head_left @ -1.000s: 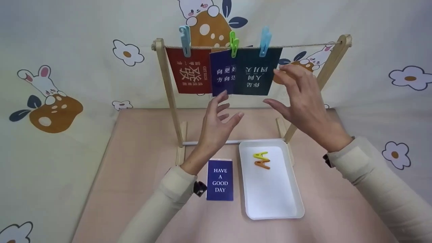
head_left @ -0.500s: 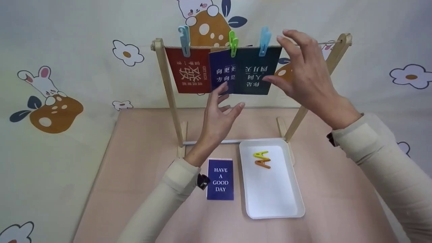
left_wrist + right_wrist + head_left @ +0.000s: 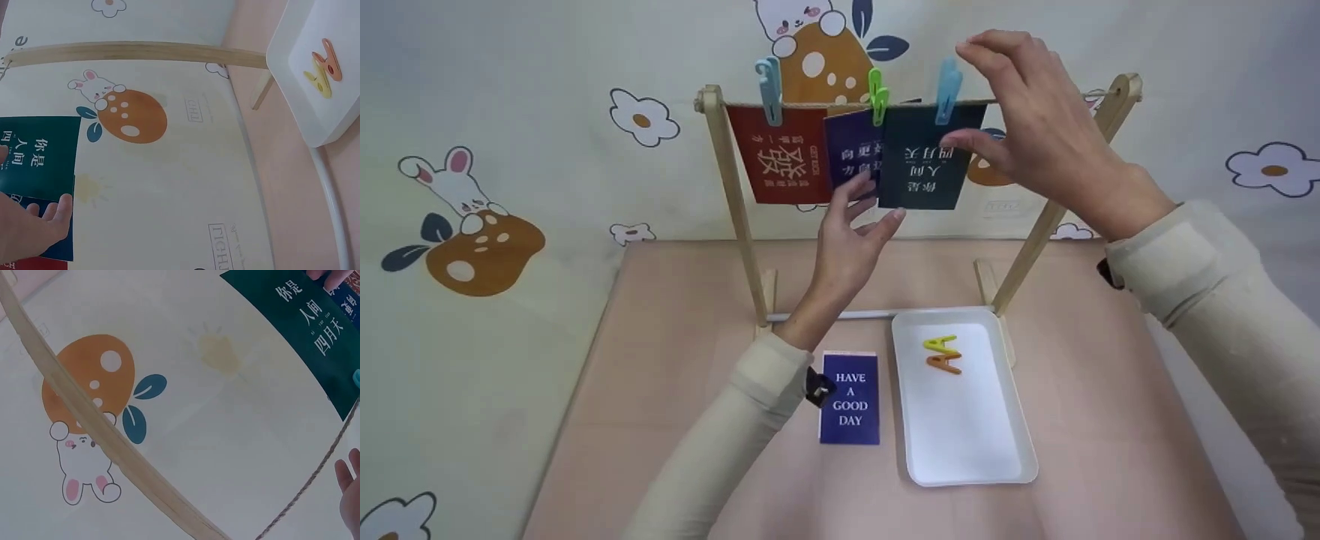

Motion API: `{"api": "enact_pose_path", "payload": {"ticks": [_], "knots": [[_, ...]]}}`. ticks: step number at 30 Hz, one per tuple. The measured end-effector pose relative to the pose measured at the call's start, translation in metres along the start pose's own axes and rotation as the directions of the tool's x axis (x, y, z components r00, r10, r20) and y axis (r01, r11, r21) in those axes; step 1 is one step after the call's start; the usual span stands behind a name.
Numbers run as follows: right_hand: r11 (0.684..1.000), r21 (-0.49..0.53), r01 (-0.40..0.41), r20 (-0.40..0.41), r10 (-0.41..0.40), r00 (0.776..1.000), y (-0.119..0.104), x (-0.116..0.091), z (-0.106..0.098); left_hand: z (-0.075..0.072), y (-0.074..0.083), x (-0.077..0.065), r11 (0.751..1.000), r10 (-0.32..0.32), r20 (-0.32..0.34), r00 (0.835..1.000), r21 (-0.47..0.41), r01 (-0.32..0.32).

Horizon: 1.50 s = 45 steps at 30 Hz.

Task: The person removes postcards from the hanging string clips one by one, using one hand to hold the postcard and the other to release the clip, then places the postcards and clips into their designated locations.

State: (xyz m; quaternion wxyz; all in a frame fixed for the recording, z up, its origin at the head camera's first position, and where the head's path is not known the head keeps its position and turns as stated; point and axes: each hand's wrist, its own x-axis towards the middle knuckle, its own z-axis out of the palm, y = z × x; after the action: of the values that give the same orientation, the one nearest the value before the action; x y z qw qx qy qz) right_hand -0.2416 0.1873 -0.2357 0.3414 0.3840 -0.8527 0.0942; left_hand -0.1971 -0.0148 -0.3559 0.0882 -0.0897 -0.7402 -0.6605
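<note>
Okay, right hand (image 3: pixel 1035 120) raised, fingers spread, empty, peg (image 3: pixel 949 90) alongside; left hand (image 3: pixel 849 244) loosely parted, empty, purple card (image 3: pixel 849 135) behind fingertips, maybe touching.

Long beige sleeves (image 3: pixel 1222 315), L & R, end in broad cuffs (image 3: pixel 776 369) — w/ a small blk device (image 3: pixel 819 388) at ea.

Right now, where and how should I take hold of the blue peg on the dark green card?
Probably by its upper end, from the right: the blue peg stands upright, that end rising above the rope, and the right hand is just right of it. Its lower end overlaps the dark green card.
</note>
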Motion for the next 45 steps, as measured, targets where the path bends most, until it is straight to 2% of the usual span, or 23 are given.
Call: {"api": "enact_pose_path", "payload": {"ticks": [4, 12, 19, 24, 28, 33, 38, 45], "knots": [[1.000, 0.010, -0.009, 0.025, 0.009, 1.000, 0.003, 0.005, -0.002, 0.004, -0.001, 0.004, 1.000, -0.027, 0.002, 1.000, -0.007, 0.027], [0.996, 0.006, -0.090, 0.160, 0.088, 0.983, 0.001, 0.019, -0.010, 0.005, -0.004, 0.009, 0.993, -0.097, -0.019, 0.995, -0.064, 0.095], [0.995, -0.033, -0.092, 0.217, 0.097, 0.971, -0.004, 0.028, -0.013, 0.005, -0.007, 0.010, 0.990, -0.106, -0.016, 0.994, -0.096, 0.104], [0.990, -0.038, -0.133, 0.268, 0.139, 0.953, -0.006, 0.035, -0.016, 0.005, -0.008, 0.009, 0.982, -0.142, -0.032, 0.989, -0.127, 0.137], [0.981, -0.004, -0.192, 0.293, 0.185, 0.938, -0.005, 0.041, -0.017, 0.005, -0.005, 0.008, 0.966, -0.188, -0.025, 0.982, -0.183, 0.181], [0.951, 0.064, -0.302, 0.343, 0.263, 0.902, -0.007, 0.042, -0.019, 0.005, -0.004, 0.006, 0.945, -0.237, -0.022, 0.971, -0.236, 0.225], [0.925, 0.118, -0.362, 0.357, 0.301, 0.884, -0.010, 0.040, -0.021, 0.005, -0.002, 0.002, 0.944, -0.259, -0.023, 0.965, -0.218, 0.248], [0.917, 0.145, -0.372, 0.330, 0.310, 0.892, -0.012, 0.038, -0.023, 0.004, 0.001, -0.001, 0.957, -0.258, -0.071, 0.964, -0.159, 0.244]]}}
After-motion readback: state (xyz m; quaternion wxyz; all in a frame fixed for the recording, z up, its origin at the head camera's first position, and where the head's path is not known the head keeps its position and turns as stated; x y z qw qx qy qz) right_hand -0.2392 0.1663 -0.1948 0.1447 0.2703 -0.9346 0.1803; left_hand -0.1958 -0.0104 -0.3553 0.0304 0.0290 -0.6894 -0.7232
